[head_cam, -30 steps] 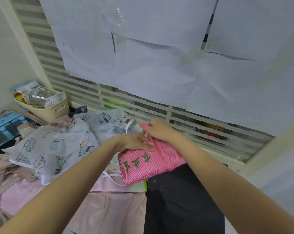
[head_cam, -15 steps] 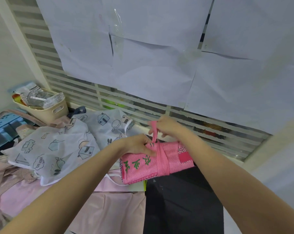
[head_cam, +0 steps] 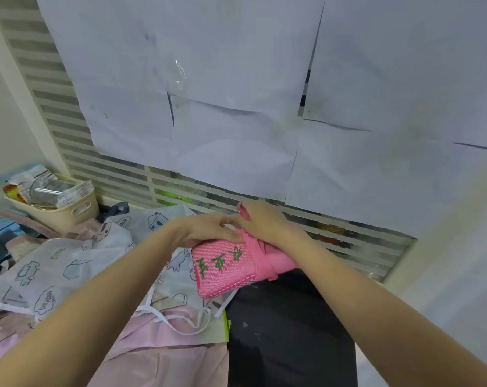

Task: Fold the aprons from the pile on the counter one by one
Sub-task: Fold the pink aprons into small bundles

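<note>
Only the head view here, so: the pink apron (head_cam: 236, 268) is already a tight rolled bundle sitting mid-frame, half on the black surface (head_cam: 289, 331) and half on the printed white apron (head_cam: 63, 266). Its long axis runs from lower left up to the right, with the green lettering on the left end. The left hand (head_cam: 206, 229) lies on the top left of the bundle, fingers fairly straight and close together, pressing it down. The right hand (head_cam: 261, 222) is just right of it at the far edge, fingers curled around a bit of pink strap (head_cam: 241, 210) poking up. Looks like the strap gets tucked or tied next, and the right hand is nearer to it. More aprons (head_cam: 164, 347) lie lower left, plus a beige basket (head_cam: 57, 210) at left.
</note>
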The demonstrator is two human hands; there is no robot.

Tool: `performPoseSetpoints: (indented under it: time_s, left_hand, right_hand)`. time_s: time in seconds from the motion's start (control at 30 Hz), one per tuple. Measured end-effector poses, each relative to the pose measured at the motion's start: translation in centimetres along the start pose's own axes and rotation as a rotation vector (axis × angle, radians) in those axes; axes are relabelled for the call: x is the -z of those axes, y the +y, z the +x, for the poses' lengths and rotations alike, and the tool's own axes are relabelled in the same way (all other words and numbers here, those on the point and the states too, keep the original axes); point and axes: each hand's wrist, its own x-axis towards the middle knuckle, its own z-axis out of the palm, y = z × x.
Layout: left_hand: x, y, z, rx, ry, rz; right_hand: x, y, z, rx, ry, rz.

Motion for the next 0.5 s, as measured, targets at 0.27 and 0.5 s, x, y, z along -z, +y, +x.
performPoseSetpoints:
  time_s: [0.27, 0.5]
  left_hand:
    - [6.2, 8.0, -2.7, -0.186, 0.012, 0.452]
    - [12.1, 18.3, -6.7, -0.477, 0.216, 0.861]
  right_hand:
    - [8.6, -1.2, 2.1, -0.073, 0.305, 0.399]
    - [21.5, -8.0, 3.4, -0.026, 0.454, 0.094]
